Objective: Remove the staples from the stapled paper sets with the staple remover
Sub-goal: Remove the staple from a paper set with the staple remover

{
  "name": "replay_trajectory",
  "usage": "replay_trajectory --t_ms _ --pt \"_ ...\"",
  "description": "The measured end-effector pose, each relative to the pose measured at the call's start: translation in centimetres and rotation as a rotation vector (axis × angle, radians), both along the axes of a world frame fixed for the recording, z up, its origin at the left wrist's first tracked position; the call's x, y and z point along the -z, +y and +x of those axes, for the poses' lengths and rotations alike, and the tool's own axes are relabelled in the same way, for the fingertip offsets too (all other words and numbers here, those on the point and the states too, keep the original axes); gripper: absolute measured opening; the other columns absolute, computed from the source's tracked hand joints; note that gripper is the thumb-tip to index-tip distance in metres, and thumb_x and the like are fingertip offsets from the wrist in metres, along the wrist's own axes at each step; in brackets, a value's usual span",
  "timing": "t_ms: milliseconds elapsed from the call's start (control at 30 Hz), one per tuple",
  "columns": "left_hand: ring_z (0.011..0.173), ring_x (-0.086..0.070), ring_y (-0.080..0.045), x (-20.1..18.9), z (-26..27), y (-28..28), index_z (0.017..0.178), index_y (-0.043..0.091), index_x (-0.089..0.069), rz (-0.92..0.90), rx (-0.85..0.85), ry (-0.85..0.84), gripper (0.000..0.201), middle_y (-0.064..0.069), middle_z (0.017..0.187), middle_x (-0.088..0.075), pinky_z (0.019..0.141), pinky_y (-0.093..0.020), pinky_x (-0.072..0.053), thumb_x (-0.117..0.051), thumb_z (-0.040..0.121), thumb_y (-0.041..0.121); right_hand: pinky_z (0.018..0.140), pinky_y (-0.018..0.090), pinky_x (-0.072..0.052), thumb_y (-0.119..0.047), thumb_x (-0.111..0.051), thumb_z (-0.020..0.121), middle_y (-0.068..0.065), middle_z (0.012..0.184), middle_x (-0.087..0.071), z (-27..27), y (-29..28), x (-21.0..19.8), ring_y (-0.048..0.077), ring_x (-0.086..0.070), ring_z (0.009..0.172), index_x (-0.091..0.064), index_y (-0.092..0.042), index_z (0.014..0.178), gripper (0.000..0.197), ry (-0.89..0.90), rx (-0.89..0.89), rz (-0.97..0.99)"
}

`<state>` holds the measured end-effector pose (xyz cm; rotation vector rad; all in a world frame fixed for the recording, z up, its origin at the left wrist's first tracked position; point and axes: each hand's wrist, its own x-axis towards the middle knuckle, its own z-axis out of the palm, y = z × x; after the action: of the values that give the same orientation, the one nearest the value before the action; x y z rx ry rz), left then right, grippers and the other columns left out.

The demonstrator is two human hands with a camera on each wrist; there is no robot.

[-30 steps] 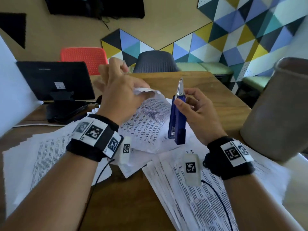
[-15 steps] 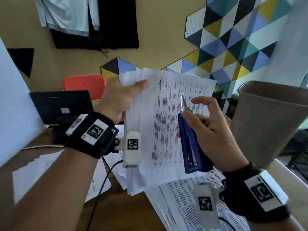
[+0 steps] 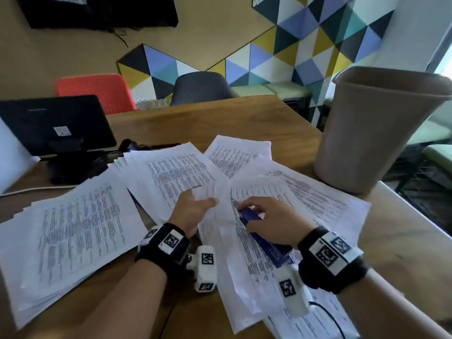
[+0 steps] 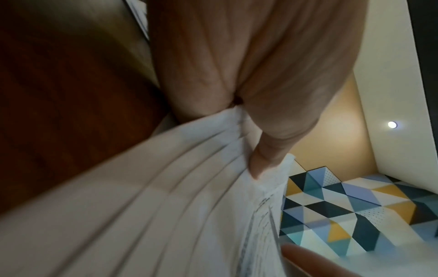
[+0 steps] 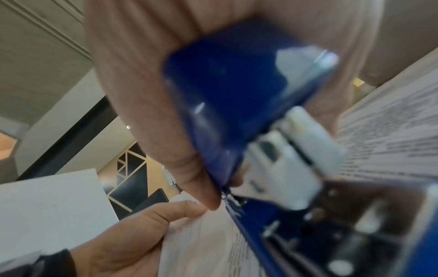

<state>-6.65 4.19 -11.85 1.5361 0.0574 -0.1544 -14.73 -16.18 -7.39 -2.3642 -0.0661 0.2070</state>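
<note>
My left hand [image 3: 208,201] pinches the top corner of a stapled paper set [image 3: 220,243] that lies over the other sheets on the wooden table [image 3: 244,116]. In the left wrist view my thumb [image 4: 265,159] presses on the fanned sheets of the paper set [image 4: 166,206]. My right hand [image 3: 252,211] grips the blue staple remover [image 3: 247,215], flat on the set, its metal tip [image 3: 233,201] pointing at the pinched corner. The right wrist view shows the blue staple remover [image 5: 237,93] close up and blurred, with my left hand [image 5: 132,234] beyond it. No staple can be made out.
Printed paper stacks spread over the table at the left [image 3: 68,228], the middle [image 3: 171,172] and the right [image 3: 318,196]. A tall beige bin [image 3: 367,133] stands at the table's right edge. A black screen [image 3: 53,123] on a stand sits at the back left.
Half a second ago the paper set was held upright in the air. Both hands have come down, and the set and the staple remover now lie low over the table's papers.
</note>
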Motion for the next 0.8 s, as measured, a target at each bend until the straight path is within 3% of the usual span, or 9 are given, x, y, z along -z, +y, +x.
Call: replay_trajectory --t_ms 133,233,300,400,467,533,700,800 --pt "0.094 -0.076 -0.029 0.6 0.1 0.2 0.111 0.001 -0.074 0.066 0.006 -0.039 0.025 -0.017 0.104 -0.078 0.085 -0.043 -0.062 -0.075 0.086 -0.005 0.083 0.024 -0.045 -0.028 -0.068 0.089 -0.009 0.118 -0.067 0.7 0.5 0.7 0.014 -0.061 0.100 -0.067 -0.040 0.124 0.037 -0.039 0.001 -0.105" --pt "0.099 -0.075 -0.035 1.0 0.2 0.3 0.109 0.001 -0.075 0.044 -0.024 -0.028 0.025 -0.017 0.104 -0.078 0.090 -0.052 -0.060 -0.077 0.085 -0.005 0.066 0.012 -0.038 -0.030 -0.068 0.091 -0.010 0.109 -0.061 1.0 1.0 0.8 0.012 -0.058 0.091 -0.069 -0.038 0.125 0.035 -0.057 0.015 -0.123" --pt "0.100 -0.074 -0.038 1.1 0.2 0.3 0.109 -0.001 -0.074 0.005 -0.040 -0.004 0.025 -0.020 0.106 -0.077 0.092 -0.055 -0.059 -0.076 0.085 -0.007 0.063 0.006 -0.033 -0.031 -0.068 0.092 -0.013 0.102 -0.056 1.2 1.1 0.8 0.007 -0.055 0.083 -0.069 -0.038 0.125 0.034 -0.064 0.020 -0.126" --pt "0.100 -0.073 -0.040 0.9 -0.1 0.4 0.110 -0.006 -0.072 -0.037 -0.025 0.025 0.026 -0.024 0.107 -0.075 0.091 -0.055 -0.059 -0.076 0.085 -0.007 0.066 0.012 -0.040 -0.030 -0.067 0.092 -0.020 0.090 -0.055 1.2 1.3 0.6 -0.002 -0.052 0.075 -0.069 -0.039 0.122 0.032 -0.073 0.027 -0.100" --pt "0.096 -0.074 -0.038 0.7 -0.2 0.4 0.110 -0.006 -0.072 -0.052 -0.002 0.041 0.025 -0.024 0.107 -0.075 0.084 -0.049 -0.062 -0.075 0.085 -0.007 0.068 0.016 -0.042 -0.029 -0.067 0.093 -0.025 0.085 -0.054 1.3 1.4 0.6 -0.003 -0.053 0.075 -0.070 -0.039 0.123 0.032 -0.089 0.026 -0.102" --pt "0.092 -0.074 -0.035 0.5 -0.2 0.6 0.111 -0.006 -0.071 -0.067 0.012 0.062 0.026 -0.024 0.107 -0.075 0.077 -0.042 -0.063 -0.074 0.085 -0.008 0.065 0.009 -0.039 -0.029 -0.068 0.093 -0.025 0.083 -0.054 1.3 1.5 0.6 -0.002 -0.054 0.075 -0.070 -0.039 0.122 0.031 -0.093 0.030 -0.092" --pt "0.090 -0.074 -0.034 0.3 0.1 0.8 0.102 -0.001 -0.073 -0.059 0.028 0.099 0.019 -0.024 0.104 -0.076 0.074 -0.040 -0.063 -0.076 0.084 -0.007 0.061 0.007 -0.037 -0.027 -0.067 0.093 -0.021 0.084 -0.058 1.4 1.8 0.8 0.002 -0.056 0.076 -0.067 -0.038 0.123 0.032 -0.097 0.034 -0.073" --pt "0.090 -0.074 -0.034 0.1 0.1 0.9 0.100 -0.002 -0.075 -0.056 0.054 0.117 0.016 -0.023 0.102 -0.076 0.081 -0.043 -0.062 -0.075 0.084 -0.007 0.060 0.008 -0.038 -0.026 -0.065 0.094 -0.007 0.090 -0.066 1.8 2.2 0.9 0.010 -0.061 0.078 -0.058 -0.037 0.135 0.043 -0.098 0.035 -0.049"
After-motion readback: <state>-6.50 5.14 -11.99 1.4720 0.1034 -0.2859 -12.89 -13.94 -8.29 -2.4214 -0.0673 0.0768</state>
